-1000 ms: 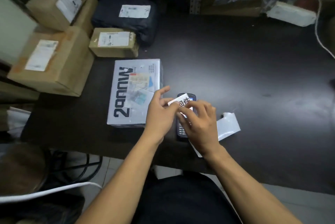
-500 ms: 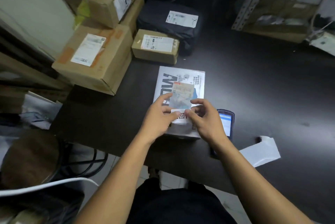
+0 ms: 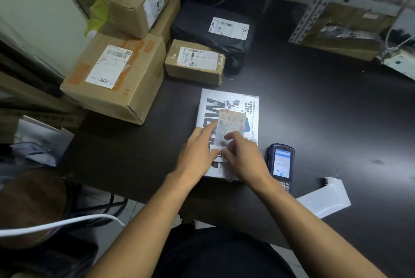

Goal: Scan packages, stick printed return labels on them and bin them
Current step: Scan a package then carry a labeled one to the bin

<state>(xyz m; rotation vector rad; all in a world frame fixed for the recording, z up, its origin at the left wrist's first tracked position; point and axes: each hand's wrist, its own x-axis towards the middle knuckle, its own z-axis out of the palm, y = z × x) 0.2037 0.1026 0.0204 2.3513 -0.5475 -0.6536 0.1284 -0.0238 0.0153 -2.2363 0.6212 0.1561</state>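
Note:
A flat grey-white printed box (image 3: pixel 251 107) lies on the dark table (image 3: pixel 325 109) in front of me, with a shipping label (image 3: pixel 232 120) on its top. My left hand (image 3: pixel 198 154) and my right hand (image 3: pixel 241 155) rest on the box's near half, fingertips pressing a small white return label (image 3: pixel 221 154) down between them. A handheld scanner (image 3: pixel 280 162) with a lit screen lies just right of the box. White label backing paper (image 3: pixel 325 199) lies at the table's near right edge.
Several cardboard parcels (image 3: pixel 116 75) are stacked at the left, a small brown box (image 3: pixel 195 62) and a black poly bag (image 3: pixel 213 30) behind the grey box. Metal shelving (image 3: pixel 314 3) runs along the back. A white cable (image 3: pixel 56 225) crosses the lower left.
Both hands carried the small label from above the scanner to the grey box and now press it onto the box's top. The camera view shifted left and forward.

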